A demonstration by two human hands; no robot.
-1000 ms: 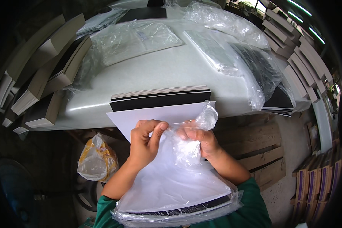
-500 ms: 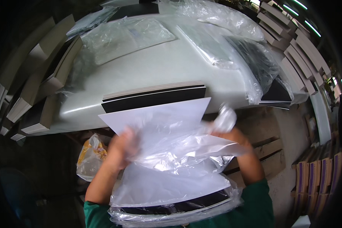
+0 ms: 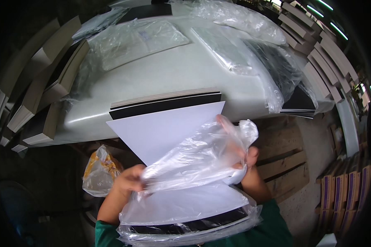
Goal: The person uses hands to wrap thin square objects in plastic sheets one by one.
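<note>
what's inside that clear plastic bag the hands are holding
The bag holds a white sheet whose top sticks out, over a stack of dark boards at the bottom. The crumpled plastic hides the sheet's middle.

A big pale table (image 3: 160, 78) fills the middle of the room. Stacks of flat boards (image 3: 33, 103) lean along its left side, and more boards (image 3: 317, 45) line the right. Clear plastic bags (image 3: 239, 16) lie on top. Below sits a wooden pallet (image 3: 284, 160). Long lights (image 3: 329, 16) shine high up on the right.
</note>
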